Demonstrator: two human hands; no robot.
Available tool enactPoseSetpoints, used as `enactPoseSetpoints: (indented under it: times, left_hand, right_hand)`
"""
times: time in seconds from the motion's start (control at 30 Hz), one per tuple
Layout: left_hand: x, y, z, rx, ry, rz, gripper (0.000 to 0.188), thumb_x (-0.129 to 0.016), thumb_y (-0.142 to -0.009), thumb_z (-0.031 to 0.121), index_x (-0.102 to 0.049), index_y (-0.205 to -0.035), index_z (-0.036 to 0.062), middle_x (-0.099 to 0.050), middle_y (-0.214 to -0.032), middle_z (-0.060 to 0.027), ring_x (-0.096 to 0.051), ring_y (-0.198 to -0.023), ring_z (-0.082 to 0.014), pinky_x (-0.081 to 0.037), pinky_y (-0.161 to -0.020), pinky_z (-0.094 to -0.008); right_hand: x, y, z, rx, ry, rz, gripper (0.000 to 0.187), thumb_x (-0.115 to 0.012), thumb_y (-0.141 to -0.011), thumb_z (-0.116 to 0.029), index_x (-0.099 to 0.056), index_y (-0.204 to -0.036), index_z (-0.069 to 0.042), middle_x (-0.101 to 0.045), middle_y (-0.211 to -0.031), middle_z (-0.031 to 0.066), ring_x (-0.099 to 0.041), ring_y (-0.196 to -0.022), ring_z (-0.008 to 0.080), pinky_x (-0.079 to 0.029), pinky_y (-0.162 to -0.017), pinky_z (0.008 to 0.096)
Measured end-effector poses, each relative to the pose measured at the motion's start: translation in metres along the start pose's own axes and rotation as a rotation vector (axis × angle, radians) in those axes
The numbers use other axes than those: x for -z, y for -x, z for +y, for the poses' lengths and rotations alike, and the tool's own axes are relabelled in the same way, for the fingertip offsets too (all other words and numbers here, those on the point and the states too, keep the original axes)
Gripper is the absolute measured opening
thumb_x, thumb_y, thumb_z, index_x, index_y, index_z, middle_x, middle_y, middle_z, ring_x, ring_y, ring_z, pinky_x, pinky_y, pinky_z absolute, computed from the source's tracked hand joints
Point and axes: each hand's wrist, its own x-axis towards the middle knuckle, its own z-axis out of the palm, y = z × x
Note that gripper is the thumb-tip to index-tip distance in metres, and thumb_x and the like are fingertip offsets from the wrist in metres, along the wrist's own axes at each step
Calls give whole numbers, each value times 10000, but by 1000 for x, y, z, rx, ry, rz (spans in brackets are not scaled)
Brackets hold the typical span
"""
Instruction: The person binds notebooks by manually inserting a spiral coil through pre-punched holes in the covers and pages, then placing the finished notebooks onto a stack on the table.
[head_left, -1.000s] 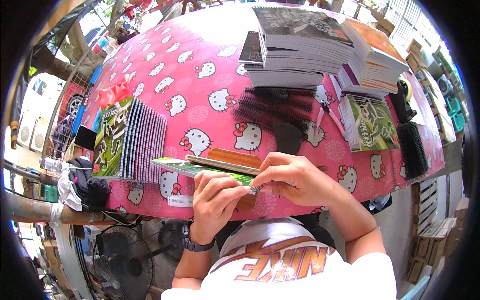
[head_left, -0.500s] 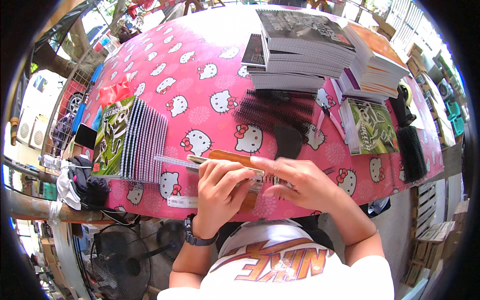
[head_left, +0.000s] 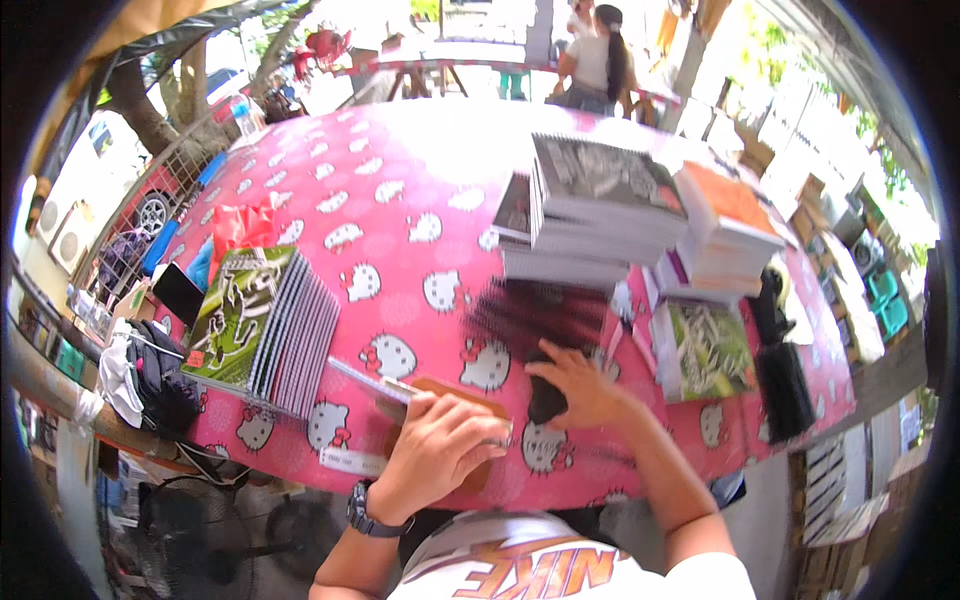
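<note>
My left hand [head_left: 440, 445] is closed over a thin pale-edged stack, mostly hidden under my fingers. A brown board [head_left: 483, 402] shows beneath it, and a narrow pale strip [head_left: 365, 378] sticks out to the left. My right hand [head_left: 585, 388] has its fingers spread around a curved black piece [head_left: 543, 398] on the table. Whether it grips that piece is not clear. Just beyond lies a heap of black binding coils [head_left: 530, 315], blurred. A white ruler-like strip [head_left: 350, 459] lies near the front edge, left of my left hand.
Green-covered spiral notebooks [head_left: 240, 315] are stacked at left, beside a red plastic bag [head_left: 243, 226]. At right stand tall dark-covered notebooks [head_left: 605, 185], an orange-topped stack [head_left: 735, 205], green-covered books [head_left: 705, 350] and more black coils [head_left: 787, 395]. People [head_left: 598, 60] are beyond the pink-covered table [head_left: 400, 265].
My right hand has left the stack at my left hand and moved out to the curved black piece. My left hand keeps its hold. The view has tilted up, showing people beyond the table.
</note>
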Motion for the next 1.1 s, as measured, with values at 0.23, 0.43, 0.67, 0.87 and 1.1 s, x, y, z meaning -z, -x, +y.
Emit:
enactPoseSetpoints:
  times: [0.23,0.43,0.67,0.87,1.1]
  left_hand:
    - [4,-6,14,-8,-77,57,217,-630,-812,328,-598,-963,175,-622,-884,33,-566,-828,-165,-319,-822,-339]
    - [-8,-3,-1,-17,-106,46,153,-627,-823,313,-638,-887,175,-624,-821,41,-564,-804,-141,-328,-781,-326]
    - [-10,-1,5,66,-22,175,95,-576,-870,216,-618,-895,135,-613,-820,0,-573,-798,-172,-376,-763,-339]
    - [5,-9,16,65,147,275,116,-602,-853,181,-632,-950,123,-644,-876,-7,-590,-868,-170,-380,-823,-351]
    - [0,1,-1,8,-90,55,202,-655,-806,317,-636,-938,166,-631,-920,47,-570,-878,-148,-354,-843,-349]
  right_hand:
    - [5,-11,-12,3,-282,168,791,-832,-545,-332,-505,-1237,-134,-399,-1325,192,-393,-1233,353,-343,-1019,458]
    - [-41,0,-52,13,-1702,132,811,-641,-747,-573,-407,-1308,-36,-492,-1228,106,-486,-1100,192,-383,-920,335]
    - [-48,-5,-59,-1,-1817,110,862,-616,-759,-595,-366,-1328,2,-496,-1217,106,-490,-1099,181,-378,-933,337]
    - [-32,-1,-63,5,-1707,139,859,-627,-743,-612,-418,-1291,15,-521,-1187,95,-508,-1076,174,-394,-927,317]
    - [8,5,-69,-124,-1650,-50,817,-632,-746,-601,-489,-1236,37,-543,-1182,103,-499,-1111,160,-385,-953,307]
